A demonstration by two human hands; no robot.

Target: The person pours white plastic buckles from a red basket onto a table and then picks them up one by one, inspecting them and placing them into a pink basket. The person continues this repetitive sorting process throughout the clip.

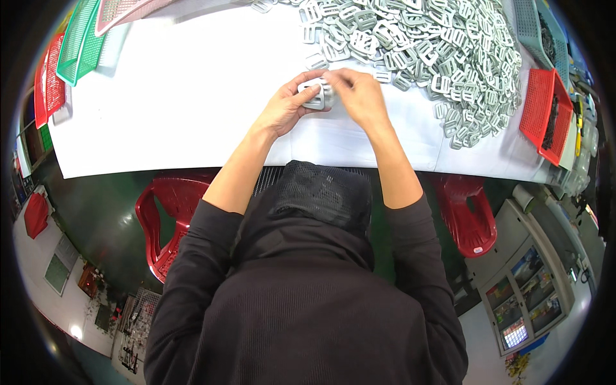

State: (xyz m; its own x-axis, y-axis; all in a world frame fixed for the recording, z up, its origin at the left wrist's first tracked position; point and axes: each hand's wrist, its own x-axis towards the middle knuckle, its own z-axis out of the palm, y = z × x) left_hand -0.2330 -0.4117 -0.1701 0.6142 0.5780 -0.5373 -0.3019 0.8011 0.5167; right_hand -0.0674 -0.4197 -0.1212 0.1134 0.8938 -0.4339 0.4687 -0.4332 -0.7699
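My left hand [280,110] is closed round a few grey slotted buckles [312,97] stacked together, its thumb lying across the top one. Curled fingers of my right hand [362,97] meet the far right side of that stack. The right fingertips are slightly blurred, and whatever they pinch is hidden. Both hands are just above the white table [192,96]. A large heap of the same grey buckles [443,51] spreads beyond and to the right of my right hand, and a few loose ones lie close to its fingers.
At the table's left end stand a red basket [46,96], a green basket [72,54] and a pink basket [119,14]. A blue-grey basket [528,25] and a red basket [534,109] with dark contents sit at the right. Red plastic chairs [151,221] flank me.
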